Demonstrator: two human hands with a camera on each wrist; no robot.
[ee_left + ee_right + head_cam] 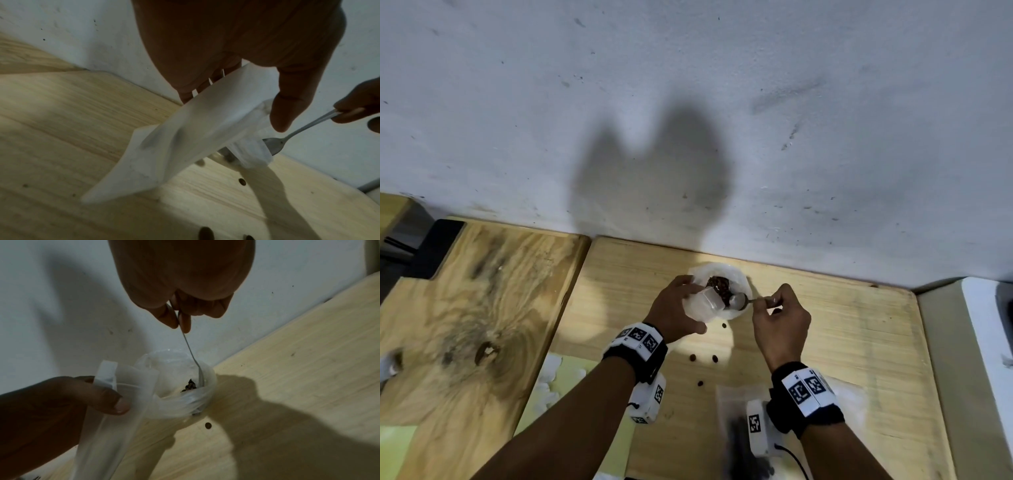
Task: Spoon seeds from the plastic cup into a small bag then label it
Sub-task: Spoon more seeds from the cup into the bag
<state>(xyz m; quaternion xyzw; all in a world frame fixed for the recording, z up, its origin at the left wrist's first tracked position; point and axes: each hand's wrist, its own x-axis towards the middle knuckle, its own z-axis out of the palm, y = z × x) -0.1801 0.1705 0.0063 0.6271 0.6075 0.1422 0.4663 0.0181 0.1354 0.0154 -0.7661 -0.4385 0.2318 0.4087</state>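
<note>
A clear plastic cup with dark seeds stands on the light wooden table close to the wall. My left hand grips a small translucent bag and holds its mouth at the cup's near left rim. My right hand pinches the handle of a metal spoon, whose bowl is down inside the cup. In the right wrist view the spoon reaches the seeds in the cup. In the left wrist view the bag hangs limp below my thumb.
A few loose seeds lie on the table in front of the cup. Another small bag with dark contents lies under my right wrist. A darker wooden board adjoins on the left, a white wall stands behind, and a white object sits at the right edge.
</note>
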